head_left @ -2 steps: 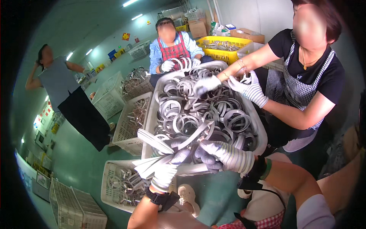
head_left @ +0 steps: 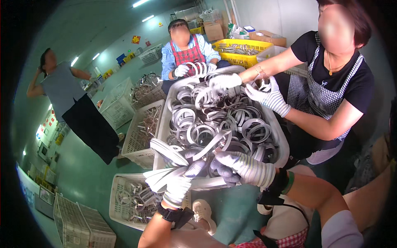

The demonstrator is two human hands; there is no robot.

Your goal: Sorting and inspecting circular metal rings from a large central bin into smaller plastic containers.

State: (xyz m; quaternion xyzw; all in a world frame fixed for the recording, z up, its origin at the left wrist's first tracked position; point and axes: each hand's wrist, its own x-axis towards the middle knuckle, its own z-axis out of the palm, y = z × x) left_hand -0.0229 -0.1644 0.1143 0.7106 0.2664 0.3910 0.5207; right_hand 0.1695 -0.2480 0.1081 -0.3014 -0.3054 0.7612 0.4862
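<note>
- Left hand (head_left: 182, 182), at the white tub's (head_left: 283, 153) near end: grip full of fanned pale bands (head_left: 165, 153), seemingly 1 bunch gathered.
- Right hand (head_left: 246, 168), tub's near edge: fingers curled; cannot tell if holding.
- Inside tub: many loose rings (head_left: 256, 130) apparently left.
- Tub's far end: co-worker (head_left: 188, 56) holding rings.

A co-worker's gloved hand (head_left: 225, 82) has moved across the pale bin (head_left: 283, 144) toward its far end since a moment ago, while the white bands (head_left: 167, 153) fanned in the wearer's gloved left hand (head_left: 182, 182) have shifted slightly.
</note>
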